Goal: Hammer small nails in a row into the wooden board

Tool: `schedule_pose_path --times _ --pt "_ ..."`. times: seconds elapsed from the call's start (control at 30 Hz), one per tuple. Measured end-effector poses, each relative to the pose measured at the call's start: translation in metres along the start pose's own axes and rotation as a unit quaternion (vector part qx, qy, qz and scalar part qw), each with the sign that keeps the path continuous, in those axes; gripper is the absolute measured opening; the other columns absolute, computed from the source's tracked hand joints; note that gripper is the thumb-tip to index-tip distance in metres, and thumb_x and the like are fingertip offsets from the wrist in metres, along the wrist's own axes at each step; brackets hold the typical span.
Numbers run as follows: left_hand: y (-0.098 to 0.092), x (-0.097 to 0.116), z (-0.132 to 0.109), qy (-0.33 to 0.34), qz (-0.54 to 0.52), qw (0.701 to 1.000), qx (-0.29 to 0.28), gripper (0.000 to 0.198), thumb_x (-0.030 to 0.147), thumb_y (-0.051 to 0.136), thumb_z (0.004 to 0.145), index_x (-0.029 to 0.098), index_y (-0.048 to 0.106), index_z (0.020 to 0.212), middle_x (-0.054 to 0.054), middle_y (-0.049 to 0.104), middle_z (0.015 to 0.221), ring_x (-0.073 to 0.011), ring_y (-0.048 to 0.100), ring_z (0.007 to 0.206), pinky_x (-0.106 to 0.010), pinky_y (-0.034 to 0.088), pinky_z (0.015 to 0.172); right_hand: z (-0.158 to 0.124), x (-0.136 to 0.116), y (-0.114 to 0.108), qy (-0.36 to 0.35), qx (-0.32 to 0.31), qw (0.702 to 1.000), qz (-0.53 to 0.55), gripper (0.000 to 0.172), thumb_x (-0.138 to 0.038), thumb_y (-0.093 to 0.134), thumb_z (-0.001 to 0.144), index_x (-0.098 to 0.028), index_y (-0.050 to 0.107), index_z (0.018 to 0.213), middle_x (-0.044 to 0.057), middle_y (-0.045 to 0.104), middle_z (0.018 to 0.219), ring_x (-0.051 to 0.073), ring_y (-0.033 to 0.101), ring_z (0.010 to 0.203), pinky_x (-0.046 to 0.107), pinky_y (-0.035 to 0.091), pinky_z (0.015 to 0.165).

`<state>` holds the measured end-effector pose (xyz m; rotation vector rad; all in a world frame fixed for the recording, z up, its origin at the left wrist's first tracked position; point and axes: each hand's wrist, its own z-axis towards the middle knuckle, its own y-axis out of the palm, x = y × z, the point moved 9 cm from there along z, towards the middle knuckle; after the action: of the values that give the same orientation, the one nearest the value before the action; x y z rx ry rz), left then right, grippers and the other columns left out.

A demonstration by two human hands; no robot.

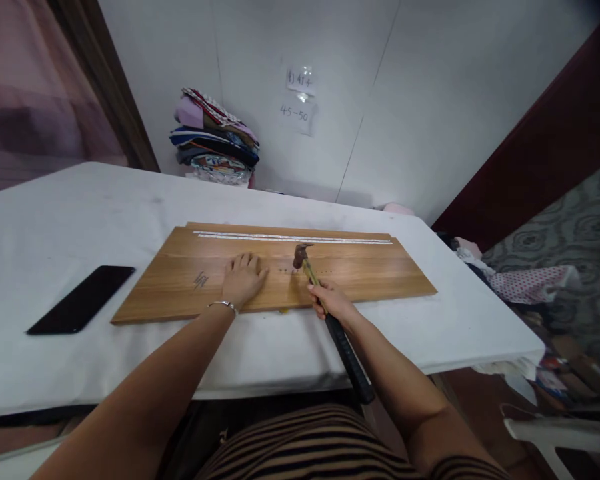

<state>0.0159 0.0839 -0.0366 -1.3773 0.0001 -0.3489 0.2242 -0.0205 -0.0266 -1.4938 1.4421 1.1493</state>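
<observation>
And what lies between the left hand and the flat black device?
In the head view: a few loose nails on the wooden board, then a strip of white tablecloth.

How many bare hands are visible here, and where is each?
2: the left hand rests on the long brown wooden board; the right hand grips a hammer with yellow-and-black handle.
</observation>
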Motion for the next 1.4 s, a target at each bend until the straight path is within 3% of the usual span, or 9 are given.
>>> schedule_pose_path --times 0.5,0.97,1.4 --pt "0.0019 -0.0009 0.0005 -0.005 -0.006 1.0 0.0 0.051 0.044 0.042 0.107 0.017 0.066 0.143 -0.021 0.062 0.161 -0.0357 0.049 0.154 -0.054 0.037 0.126 0.0021 0.002 -0.0046 0.007 0.021 1.0 0.0 0.038 -0.048 0.077 0.078 -0.027 0.046 0.082 -0.012 0.045 0.056 0.006 0.035 0.038 0.021 0.029 0.036" --pt "-0.0018 0.0013 0.0003 0.004 -0.017 1.0 0.009 0.051 0.043 0.042 0.105 0.019 0.068 0.143 -0.021 0.064 0.159 -0.0381 0.05 0.152 -0.058 0.036 0.126 0.0048 0.0014 -0.0006 0.001 0.018 1.0 -0.009 0.035 -0.044 0.077 0.071 -0.027 0.048 0.08 -0.012 0.046 0.051 0.007 0.035 0.038 0.021 0.028 0.035" --pt "0.0002 0.0013 0.0008 -0.009 -0.011 1.0 -0.009 0.054 0.045 0.042 0.107 0.014 0.067 0.144 -0.022 0.061 0.162 -0.0364 0.048 0.155 -0.053 0.035 0.128 0.0047 -0.0017 -0.0032 -0.002 0.03 0.999 -0.025 0.027 -0.041 0.074 0.079 -0.026 0.052 0.083 -0.012 0.045 0.052 0.008 0.035 0.038 0.021 0.028 0.037"
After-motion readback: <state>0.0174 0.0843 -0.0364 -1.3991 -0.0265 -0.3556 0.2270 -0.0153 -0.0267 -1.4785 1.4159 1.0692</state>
